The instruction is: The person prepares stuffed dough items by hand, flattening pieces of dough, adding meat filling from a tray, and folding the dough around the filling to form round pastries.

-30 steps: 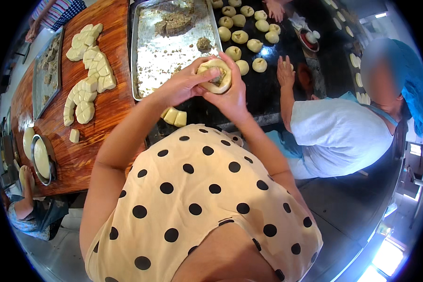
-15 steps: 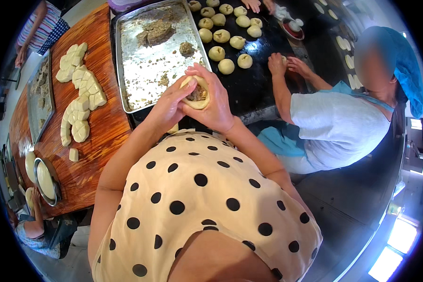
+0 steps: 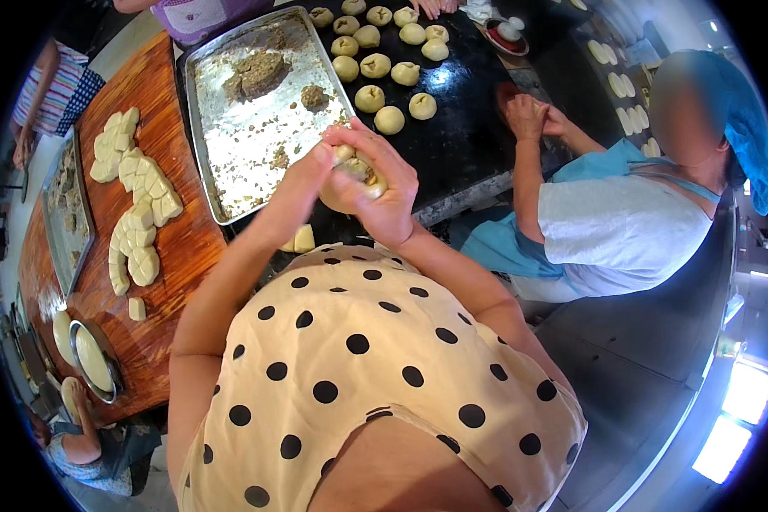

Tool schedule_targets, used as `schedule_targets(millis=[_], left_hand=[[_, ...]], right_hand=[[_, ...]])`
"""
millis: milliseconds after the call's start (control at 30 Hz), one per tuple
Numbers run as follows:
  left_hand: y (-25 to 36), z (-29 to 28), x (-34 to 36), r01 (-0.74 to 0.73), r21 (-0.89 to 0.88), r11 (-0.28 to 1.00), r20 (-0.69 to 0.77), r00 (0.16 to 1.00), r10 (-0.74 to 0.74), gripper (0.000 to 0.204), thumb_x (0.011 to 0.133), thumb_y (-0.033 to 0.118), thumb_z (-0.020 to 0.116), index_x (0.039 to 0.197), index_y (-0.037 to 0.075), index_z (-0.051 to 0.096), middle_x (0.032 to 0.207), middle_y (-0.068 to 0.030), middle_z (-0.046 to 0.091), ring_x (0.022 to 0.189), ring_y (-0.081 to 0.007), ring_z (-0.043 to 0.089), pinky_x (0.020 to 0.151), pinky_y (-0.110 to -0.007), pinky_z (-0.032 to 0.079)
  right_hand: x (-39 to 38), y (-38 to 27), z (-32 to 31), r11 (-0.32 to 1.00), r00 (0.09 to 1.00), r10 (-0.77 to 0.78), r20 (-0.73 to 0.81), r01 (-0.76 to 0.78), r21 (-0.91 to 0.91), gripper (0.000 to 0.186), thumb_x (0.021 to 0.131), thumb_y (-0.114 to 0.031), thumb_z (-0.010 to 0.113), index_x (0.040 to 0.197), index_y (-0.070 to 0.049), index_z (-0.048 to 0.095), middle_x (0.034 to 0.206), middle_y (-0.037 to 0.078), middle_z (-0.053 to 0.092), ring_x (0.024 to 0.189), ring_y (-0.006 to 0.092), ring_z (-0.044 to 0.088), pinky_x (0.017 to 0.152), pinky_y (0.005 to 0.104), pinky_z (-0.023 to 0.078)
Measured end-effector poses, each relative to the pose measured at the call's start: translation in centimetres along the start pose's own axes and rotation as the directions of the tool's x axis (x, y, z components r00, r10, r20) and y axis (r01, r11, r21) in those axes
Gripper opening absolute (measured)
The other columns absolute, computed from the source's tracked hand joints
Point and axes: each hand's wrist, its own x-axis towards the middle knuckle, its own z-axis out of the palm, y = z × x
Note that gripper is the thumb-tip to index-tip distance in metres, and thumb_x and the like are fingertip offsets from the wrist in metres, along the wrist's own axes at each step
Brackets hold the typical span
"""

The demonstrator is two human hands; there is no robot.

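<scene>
Between my hands, above the near right corner of a metal tray [image 3: 216,96], is a round dough bun [image 3: 376,187] with brown filling showing in its opening. My right hand [image 3: 392,192] is curled round its right side. My left hand [image 3: 302,183], a little blurred, closes on it from the left with the thumb at the rim. Fingers hide part of the dough. On the tray lie a mound of brown filling [image 3: 258,75], a ball of filling [image 3: 313,97] and crumbs. Small pale dough pieces [image 3: 299,240] sit close to my body, under my left wrist.
Several filled buns [image 3: 375,66] stand on the black worktop [image 3: 461,128]. Cut dough [image 3: 141,209] lies on the wooden table [image 3: 188,230], near a bowl of dough [image 3: 95,358] and another tray [image 3: 68,213]. A co-worker's hands [image 3: 535,117] are at the right; other people stand around.
The bun's wide opening has narrowed and tilted as my fingers close over it. My view has shifted slightly, and the co-worker's hands on the right have come together.
</scene>
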Motion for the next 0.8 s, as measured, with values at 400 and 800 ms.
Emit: schedule_targets(millis=[400,800], left_hand=[[1.9,1.3,1.1,-0.156,0.123,0.980,-0.032,0.986,0.161,0.100,0.092,0.078,0.010,0.158,0.003,0.006,0.150,-0.0221,0.040,0.133,-0.0309,0.047,0.113,-0.036,0.035],[-0.4,0.9,2.4,-0.006,-0.642,0.767,0.018,1.000,0.022,0.064,0.106,0.051,0.032,0.138,-0.003,0.045,0.129,-0.0227,0.056,0.123,-0.0369,0.055,0.107,-0.045,0.045]], right_hand=[[0.2,0.3,0.7,0.955,0.980,-0.147,0.134,0.175,-0.239,0.074,0.077,-0.044,0.081,0.134,-0.004,0.055,0.134,0.019,0.057,0.128,0.0381,0.053,0.108,0.0483,0.039],[1.0,1.2,3.0,0.984,0.990,-0.136,0.035,0.139,-0.112,0.021,0.074,-0.002,0.073,0.094,-0.005,0.067,0.096,0.009,0.068,0.101,0.0302,0.066,0.090,0.0412,0.052]])
